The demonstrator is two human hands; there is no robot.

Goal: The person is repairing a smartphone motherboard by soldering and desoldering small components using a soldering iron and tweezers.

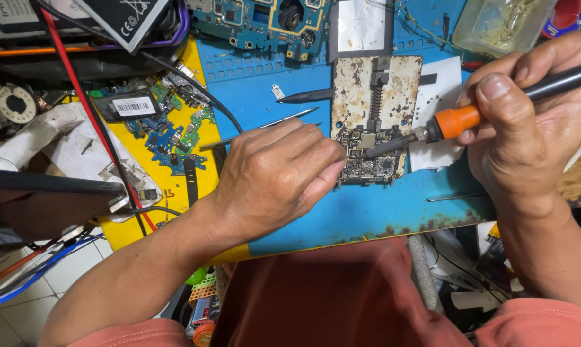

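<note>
At frame centre, my right hand holds a soldering iron tip-down on a small circuit board; my left hand pinches tweezers beside it, over a blue mat.

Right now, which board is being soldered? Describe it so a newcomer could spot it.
Start at the blue work mat. At its centre lies a stained, rusty metal holder; the small dark circuit board sits at its lower end. Unlike the boards elsewhere, the soldering iron tip touches it.

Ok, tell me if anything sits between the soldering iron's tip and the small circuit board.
Nothing visible does. The soldering iron in the right hand has its tip right at the small circuit board. The left hand rests at the board's left edge, beside the tip, not across it.
</note>
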